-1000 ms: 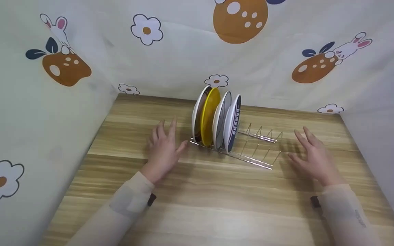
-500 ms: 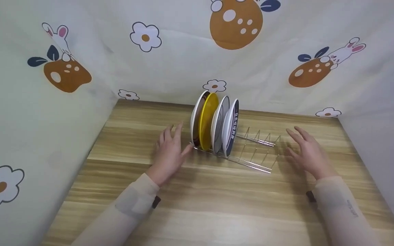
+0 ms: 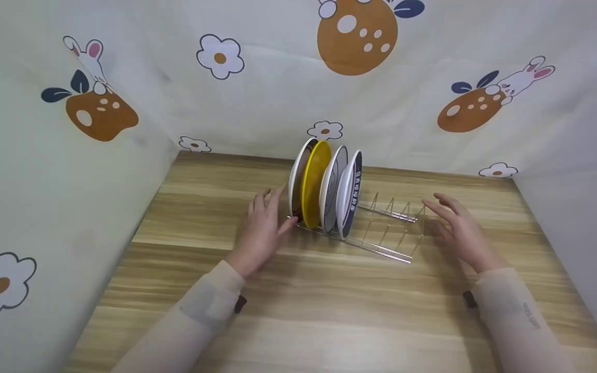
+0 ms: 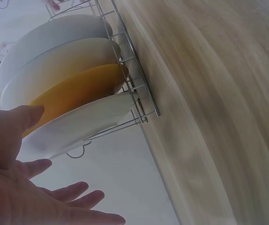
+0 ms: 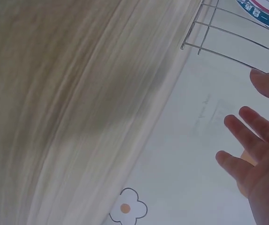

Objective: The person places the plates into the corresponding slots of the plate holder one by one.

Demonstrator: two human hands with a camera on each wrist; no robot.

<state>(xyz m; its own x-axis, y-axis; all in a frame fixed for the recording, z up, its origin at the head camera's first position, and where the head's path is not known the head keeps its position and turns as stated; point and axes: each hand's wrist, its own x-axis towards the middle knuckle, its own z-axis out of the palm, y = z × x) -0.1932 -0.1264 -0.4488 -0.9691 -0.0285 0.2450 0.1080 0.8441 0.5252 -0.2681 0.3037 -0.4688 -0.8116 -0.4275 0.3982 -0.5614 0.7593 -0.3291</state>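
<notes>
A wire dish rack stands on the wooden table with several plates upright in its left half. From the left come a white plate with a brown face, a yellow plate, a grey-faced plate and a white plate with a dark blue patterned rim. My left hand is at the rack's left end, its thumb close to the outermost plate's lower edge; contact is unclear. At the other end, my right hand has loosely bent fingers by the end wire, the thumb at the wire in the right wrist view.
The rack's right-hand slots, formed by thin wire loops, hold no plates. Wood tabletop extends in front of the rack. Printed cloth with fruit, rabbits and flowers surrounds the table at the back and both sides.
Both hands have moved inward to the ends of the rack, the left one rightward and the right one leftward. The head view has tilted slightly up. Plates and rack keep their arrangement.
</notes>
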